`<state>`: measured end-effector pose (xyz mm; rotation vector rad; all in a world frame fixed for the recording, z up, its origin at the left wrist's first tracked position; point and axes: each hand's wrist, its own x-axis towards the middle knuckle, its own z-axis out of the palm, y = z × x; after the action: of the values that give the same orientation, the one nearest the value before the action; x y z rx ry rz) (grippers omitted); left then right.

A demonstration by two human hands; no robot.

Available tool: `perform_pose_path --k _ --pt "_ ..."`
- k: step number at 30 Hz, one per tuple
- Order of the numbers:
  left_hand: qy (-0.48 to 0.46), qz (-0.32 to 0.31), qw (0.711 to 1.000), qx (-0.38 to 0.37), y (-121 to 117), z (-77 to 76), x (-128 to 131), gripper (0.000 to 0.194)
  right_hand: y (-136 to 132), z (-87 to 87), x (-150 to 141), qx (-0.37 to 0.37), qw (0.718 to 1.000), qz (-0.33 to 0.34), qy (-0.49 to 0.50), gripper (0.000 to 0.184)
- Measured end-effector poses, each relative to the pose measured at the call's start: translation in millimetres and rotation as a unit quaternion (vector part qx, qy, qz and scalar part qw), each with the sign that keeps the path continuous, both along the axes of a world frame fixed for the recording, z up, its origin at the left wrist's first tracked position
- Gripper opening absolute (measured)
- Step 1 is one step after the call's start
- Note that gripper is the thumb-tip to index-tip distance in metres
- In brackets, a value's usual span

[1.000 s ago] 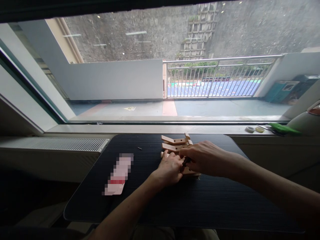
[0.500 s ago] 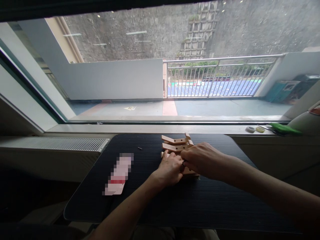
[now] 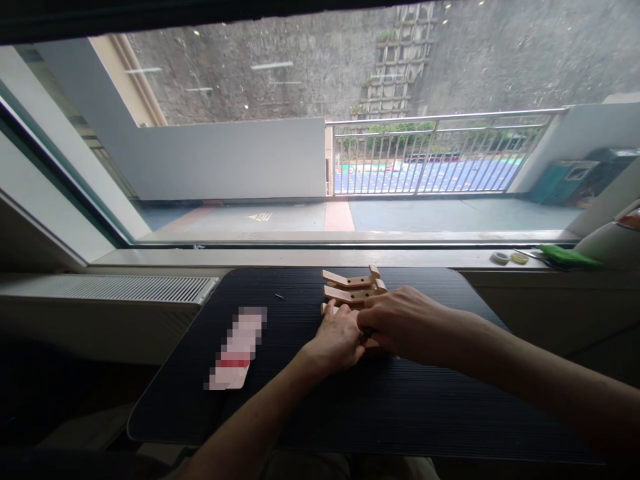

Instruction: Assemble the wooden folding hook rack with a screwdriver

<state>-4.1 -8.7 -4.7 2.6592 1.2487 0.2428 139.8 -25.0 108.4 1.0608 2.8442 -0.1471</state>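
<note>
On the black table a wooden rack [image 3: 350,295] with several angled slats lies in front of me; dark holes show in its far slats. My left hand [image 3: 341,337] is closed on its near side, one finger stretched along a slat. Right against it, my right hand [image 3: 393,313] is closed, its fingertips low over the near part of the rack. A small dark thing shows beneath the right fingers, too hidden to name. Both hands cover most of the near slats.
A small screw-like metal piece [image 3: 279,296] and a blurred pink card-like object [image 3: 240,350] lie left on the table [image 3: 300,413]. Tape rolls [image 3: 500,258] and a green item [image 3: 567,257] rest on the windowsill. A radiator [image 3: 110,290] stands left.
My right hand has turned slightly and shifted a little left, covering more of the rack's near part. My left hand and the rack stay almost in place.
</note>
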Motion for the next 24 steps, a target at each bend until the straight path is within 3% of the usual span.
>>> perform_pose_path --k 10,18,24 --pt "-0.025 -0.014 1.0 0.009 0.1 1.1 2.3 0.023 11.2 -18.2 5.8 0.01 0.999 -0.037 0.013 0.014" --pt "-0.028 -0.013 0.999 0.017 1.1 -0.2 2.1 0.031 4.3 1.2 6.6 0.018 0.999 -0.028 0.03 0.027" --pt "-0.03 -0.004 0.999 0.009 2.8 -1.1 1.0 0.025 4.1 4.8 -0.9 -0.001 1.0 -0.009 0.001 0.008"
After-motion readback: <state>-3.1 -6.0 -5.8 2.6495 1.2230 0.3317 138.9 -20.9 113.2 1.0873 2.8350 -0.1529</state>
